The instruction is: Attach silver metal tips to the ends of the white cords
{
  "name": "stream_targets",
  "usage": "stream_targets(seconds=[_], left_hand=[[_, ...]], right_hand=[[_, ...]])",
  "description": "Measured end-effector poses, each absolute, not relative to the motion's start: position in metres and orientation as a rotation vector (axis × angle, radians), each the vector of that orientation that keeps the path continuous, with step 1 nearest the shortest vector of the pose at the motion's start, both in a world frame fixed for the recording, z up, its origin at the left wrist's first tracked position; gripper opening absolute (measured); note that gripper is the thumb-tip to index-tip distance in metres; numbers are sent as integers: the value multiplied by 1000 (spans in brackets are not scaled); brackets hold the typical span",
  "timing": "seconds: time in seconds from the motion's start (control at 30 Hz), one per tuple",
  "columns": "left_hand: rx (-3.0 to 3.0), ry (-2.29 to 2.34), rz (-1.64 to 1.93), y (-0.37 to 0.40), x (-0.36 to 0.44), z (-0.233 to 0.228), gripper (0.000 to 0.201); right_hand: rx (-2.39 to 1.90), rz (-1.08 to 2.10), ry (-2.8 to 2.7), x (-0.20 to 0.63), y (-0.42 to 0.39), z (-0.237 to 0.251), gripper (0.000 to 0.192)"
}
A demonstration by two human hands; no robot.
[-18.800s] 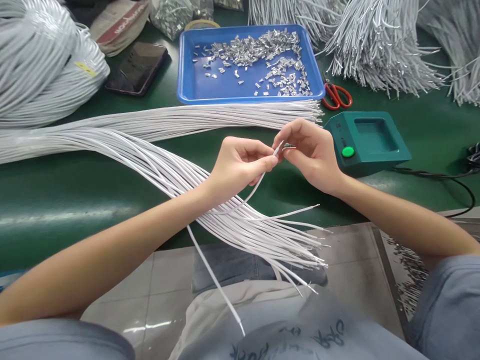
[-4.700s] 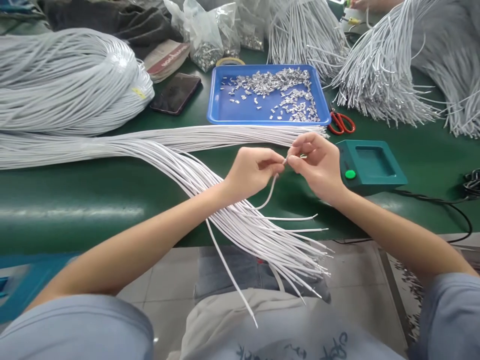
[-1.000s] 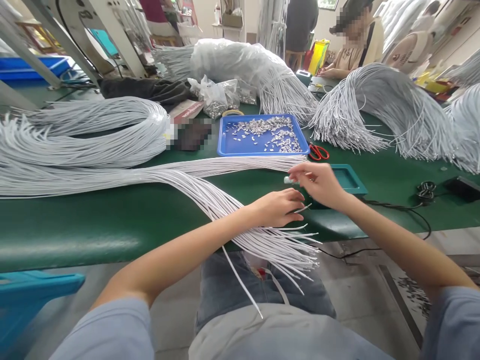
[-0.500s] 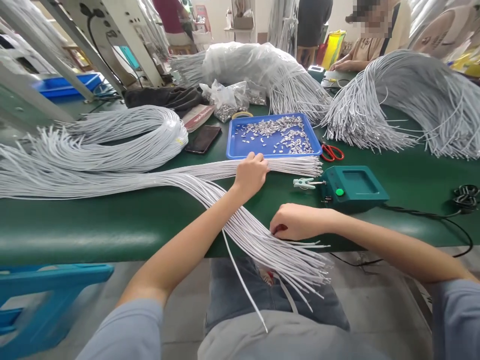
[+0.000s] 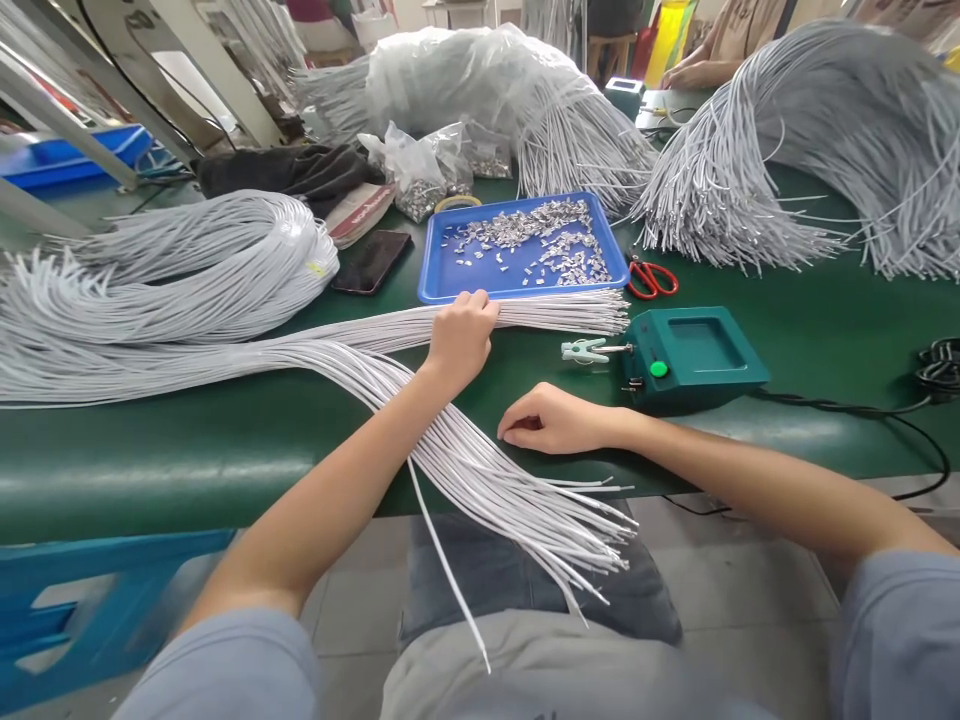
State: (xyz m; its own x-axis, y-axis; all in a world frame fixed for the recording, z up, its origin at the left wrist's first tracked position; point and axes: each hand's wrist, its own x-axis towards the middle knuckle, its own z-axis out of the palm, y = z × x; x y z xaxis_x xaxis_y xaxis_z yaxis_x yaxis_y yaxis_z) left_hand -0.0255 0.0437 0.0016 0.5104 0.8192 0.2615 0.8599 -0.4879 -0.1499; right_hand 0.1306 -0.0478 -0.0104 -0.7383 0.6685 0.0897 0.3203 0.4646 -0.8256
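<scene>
My left hand (image 5: 461, 335) is closed over a bundle of thin white cables (image 5: 562, 312) lying along the front of the blue tray; its fingertips are hidden from me. A second bunch of white cables (image 5: 495, 480) fans out under my left forearm and over the table's front edge, with one cable hanging apart. Just beyond this bunch, low over the green table, is my right hand (image 5: 555, 418). Its fingers are curled in, and no cable sticks out of them. A green device (image 5: 690, 355) with a pale clip (image 5: 585, 350) stands to the right of both hands.
Small metal parts lie in the blue tray (image 5: 450, 285), with red scissors (image 5: 652, 278) beside it. A phone (image 5: 373, 262), bags of metal parts (image 5: 424, 180) and large cable bundles (image 5: 247, 260) surround it. Another person's hand (image 5: 686, 72) shows at the back.
My right hand has come off the front cable bunch, moving slightly up and left. My left hand keeps its grip on the rear bundle. The view has tilted down and shifted.
</scene>
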Motion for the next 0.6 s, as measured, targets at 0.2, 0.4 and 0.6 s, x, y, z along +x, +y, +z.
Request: stream_targets(seconds=[0.2, 0.4, 0.6], left_hand=[[-2509, -1468, -298, 45, -24, 0, 28], [-2424, -1541, -918, 48, -27, 2, 17], [-3026, -861, -1102, -5, -13, 25, 26]], right_hand=[[-836, 1177, -2328, 130, -47, -9, 20], [-844, 1193, -2308, 129, -45, -6, 18], [-866, 1107, -2288, 128, -42, -17, 14]])
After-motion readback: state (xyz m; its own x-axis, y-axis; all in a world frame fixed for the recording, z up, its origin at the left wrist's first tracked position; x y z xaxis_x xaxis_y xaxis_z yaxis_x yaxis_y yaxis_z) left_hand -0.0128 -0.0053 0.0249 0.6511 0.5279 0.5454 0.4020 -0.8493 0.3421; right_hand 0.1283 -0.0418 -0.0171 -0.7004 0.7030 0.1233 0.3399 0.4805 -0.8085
